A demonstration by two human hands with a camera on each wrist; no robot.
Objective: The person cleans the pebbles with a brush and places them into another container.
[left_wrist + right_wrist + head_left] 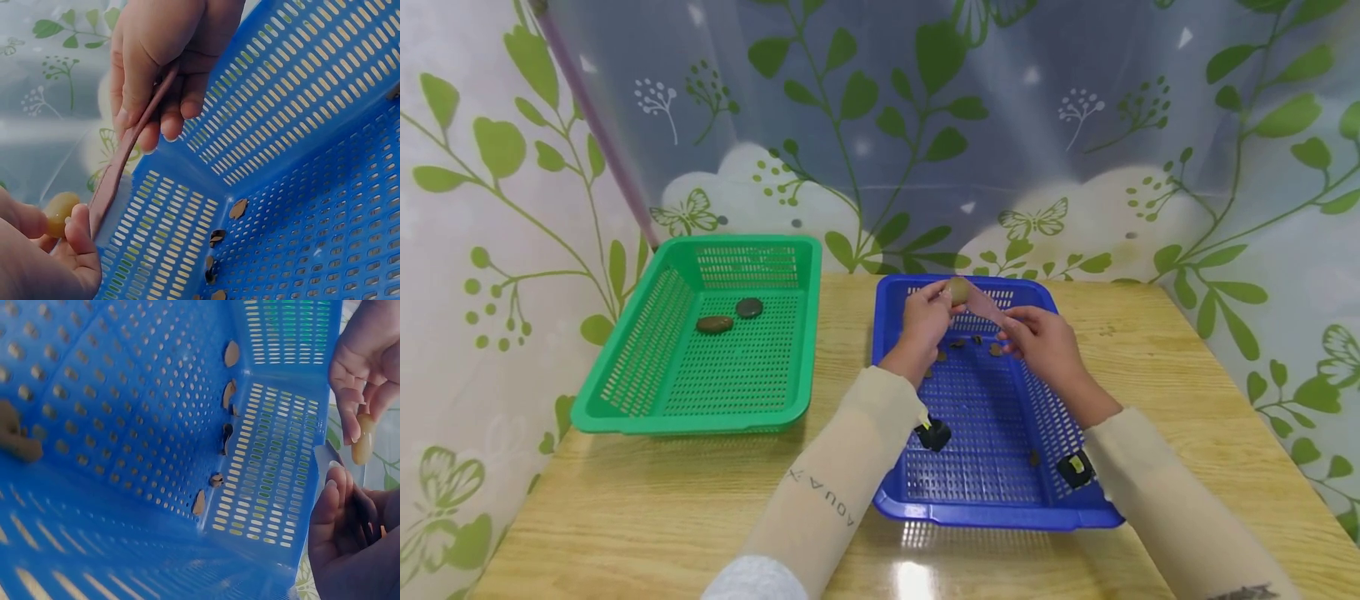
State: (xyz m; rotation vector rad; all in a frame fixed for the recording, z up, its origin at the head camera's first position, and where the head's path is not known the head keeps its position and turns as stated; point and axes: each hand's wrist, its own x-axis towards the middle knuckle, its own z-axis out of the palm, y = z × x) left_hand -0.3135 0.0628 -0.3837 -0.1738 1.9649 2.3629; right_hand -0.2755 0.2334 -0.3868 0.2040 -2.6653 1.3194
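My left hand (pixel 922 323) pinches a smooth, yellowish oval thing (pixel 957 290) above the far end of the blue basket (pixel 992 518). In the left wrist view, the glossy oval (pixel 61 212) sits between thumb and fingers. My right hand (pixel 1047 343) grips a thin knife (pixel 983 306), its handle running back into the palm. The blade (pixel 323 457) points toward the left hand, close to the oval thing; whether they touch I cannot tell. Small brown scraps (pixel 199 502) lie along the basket's far end.
To the left stands a green basket (pixel 692 423) holding a brown oval piece (pixel 714 324) and a dark round piece (pixel 749 307). Both baskets rest on a wooden table (pixel 842 467). A leaf-patterned curtain (pixel 880 167) hangs behind the table.
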